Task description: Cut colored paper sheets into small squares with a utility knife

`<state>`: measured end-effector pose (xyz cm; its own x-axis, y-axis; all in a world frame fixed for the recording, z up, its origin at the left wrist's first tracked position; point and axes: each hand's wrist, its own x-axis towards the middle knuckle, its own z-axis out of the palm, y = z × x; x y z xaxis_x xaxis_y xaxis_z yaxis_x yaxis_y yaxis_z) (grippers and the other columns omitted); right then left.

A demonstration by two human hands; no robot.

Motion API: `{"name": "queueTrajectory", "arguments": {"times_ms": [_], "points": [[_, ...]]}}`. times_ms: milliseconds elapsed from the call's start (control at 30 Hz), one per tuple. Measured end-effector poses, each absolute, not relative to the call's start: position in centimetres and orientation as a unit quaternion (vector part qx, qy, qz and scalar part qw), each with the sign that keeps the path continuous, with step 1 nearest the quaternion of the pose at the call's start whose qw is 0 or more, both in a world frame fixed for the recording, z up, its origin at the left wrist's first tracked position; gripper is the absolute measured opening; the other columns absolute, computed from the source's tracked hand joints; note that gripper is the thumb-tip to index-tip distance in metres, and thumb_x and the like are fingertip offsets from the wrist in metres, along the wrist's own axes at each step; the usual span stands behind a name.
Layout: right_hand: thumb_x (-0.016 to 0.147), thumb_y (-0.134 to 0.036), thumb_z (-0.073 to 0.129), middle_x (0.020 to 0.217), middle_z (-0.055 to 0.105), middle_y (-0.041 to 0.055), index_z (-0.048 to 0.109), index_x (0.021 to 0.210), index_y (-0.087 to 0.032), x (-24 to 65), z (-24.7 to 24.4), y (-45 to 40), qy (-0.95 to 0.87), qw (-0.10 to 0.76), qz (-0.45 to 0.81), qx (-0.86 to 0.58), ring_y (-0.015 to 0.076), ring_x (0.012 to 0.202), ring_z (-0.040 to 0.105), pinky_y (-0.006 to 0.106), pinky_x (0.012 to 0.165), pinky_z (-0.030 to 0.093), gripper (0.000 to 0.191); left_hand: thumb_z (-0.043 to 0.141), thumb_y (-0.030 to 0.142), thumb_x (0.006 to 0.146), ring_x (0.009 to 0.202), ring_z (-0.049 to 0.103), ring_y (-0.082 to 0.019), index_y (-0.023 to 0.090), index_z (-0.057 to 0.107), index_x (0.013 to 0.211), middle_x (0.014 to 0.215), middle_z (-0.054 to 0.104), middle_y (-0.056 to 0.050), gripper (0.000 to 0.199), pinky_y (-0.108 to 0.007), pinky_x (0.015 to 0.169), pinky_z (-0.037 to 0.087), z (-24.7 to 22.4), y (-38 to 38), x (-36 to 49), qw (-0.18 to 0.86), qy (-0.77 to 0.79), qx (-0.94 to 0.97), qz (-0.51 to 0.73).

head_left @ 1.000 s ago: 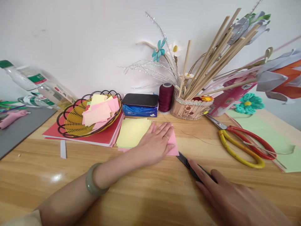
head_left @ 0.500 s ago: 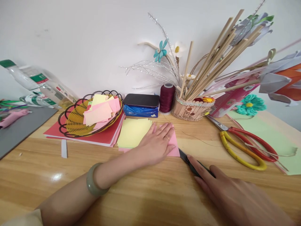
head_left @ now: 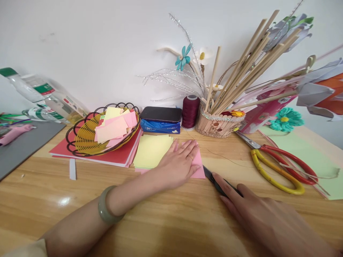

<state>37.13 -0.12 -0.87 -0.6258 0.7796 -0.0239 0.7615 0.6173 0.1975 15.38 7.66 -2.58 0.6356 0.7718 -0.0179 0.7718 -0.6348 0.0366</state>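
Note:
My left hand (head_left: 180, 162) lies flat with its fingers stretched out, pressing on a pink sheet of paper (head_left: 199, 169). Most of that sheet is hidden under the palm and fingers. In my right hand (head_left: 249, 207) is a black-bladed knife (head_left: 210, 175), gripped with the index finger along its top. The blade tip rests at the right edge of the pink paper; whether it has gone into the paper I cannot tell. Just left of my left hand sits a stack of pale yellow paper (head_left: 152, 150), with some pink showing beneath.
A yellow wicker basket (head_left: 87, 139) of paper pieces stands on red paper (head_left: 107, 161). Behind are a phone (head_left: 161, 114) on a blue packet (head_left: 160, 126), a maroon thread spool (head_left: 190, 113) and a stick-filled holder (head_left: 218, 126). Large red-and-yellow-handled scissors (head_left: 278, 175) lie right.
The knife and my right hand have shifted very slightly left and up along the pink paper's edge. My left hand stays in place.

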Motion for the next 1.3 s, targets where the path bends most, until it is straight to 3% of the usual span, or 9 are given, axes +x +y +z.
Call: {"name": "queueTrajectory", "arguments": {"times_ms": [333, 467, 700, 967, 1300], "points": [[0.067, 0.004, 0.044, 0.079, 0.062, 0.0039, 0.023, 0.145, -0.012, 37.5, -1.2, 0.7, 0.902, 0.063, 0.104, 0.414, 0.0142, 0.04, 0.057, 0.028, 0.04, 0.05, 0.082, 0.018, 0.042, 0.099, 0.141, 0.011, -0.022, 0.006, 0.021, 0.144, 0.152, 0.015, -0.012, 0.058, -0.049, 0.113, 0.01, -2.3, 7.6, 15.4, 0.03, 0.428, 0.903, 0.005], [0.079, -0.003, 0.041, 0.074, 0.06, 0.0019, 0.023, 0.144, -0.011, 37.4, -1.4, 1.2, 0.901, 0.055, 0.111, 0.416, 0.0153, 0.04, 0.057, 0.03, 0.039, 0.049, 0.068, 0.02, 0.042, 0.099, 0.141, 0.012, -0.023, 0.005, 0.021, 0.144, 0.152, 0.014, -0.012, 0.058, -0.048, 0.113, 0.01, -1.9, 7.6, 15.5, 0.037, 0.431, 0.901, -0.01], [0.09, -0.019, 0.039, 0.066, 0.057, -0.0003, 0.036, 0.138, -0.013, 36.8, -1.4, 2.0, 0.885, 0.031, 0.143, 0.442, 0.0171, 0.037, 0.057, 0.028, 0.032, 0.042, 0.049, 0.019, 0.043, 0.099, 0.141, 0.012, -0.023, 0.005, 0.022, 0.144, 0.152, 0.016, -0.013, 0.059, -0.048, 0.113, 0.009, -2.1, 7.6, 15.4, 0.032, 0.428, 0.903, -0.004], [0.08, -0.005, 0.047, 0.077, 0.063, 0.0033, 0.031, 0.142, -0.012, 36.6, -0.6, 2.6, 0.888, 0.098, 0.121, 0.433, 0.0175, 0.045, 0.061, 0.028, 0.037, 0.047, 0.064, 0.02, 0.043, 0.099, 0.141, 0.013, -0.023, 0.005, 0.023, 0.144, 0.152, 0.016, -0.013, 0.059, -0.048, 0.113, 0.009, -2.1, 7.5, 15.5, 0.035, 0.43, 0.902, 0.0], [0.083, -0.01, 0.047, 0.079, 0.064, 0.0046, 0.026, 0.144, -0.015, 36.7, -1.6, 3.2, 0.878, 0.091, 0.133, 0.45, 0.0177, 0.046, 0.061, 0.028, 0.038, 0.045, 0.064, 0.02, 0.044, 0.099, 0.141, 0.013, -0.023, 0.005, 0.022, 0.144, 0.152, 0.014, -0.012, 0.06, -0.049, 0.113, 0.009, -2.4, 7.6, 15.5, 0.044, 0.433, 0.9, 0.004]]}}
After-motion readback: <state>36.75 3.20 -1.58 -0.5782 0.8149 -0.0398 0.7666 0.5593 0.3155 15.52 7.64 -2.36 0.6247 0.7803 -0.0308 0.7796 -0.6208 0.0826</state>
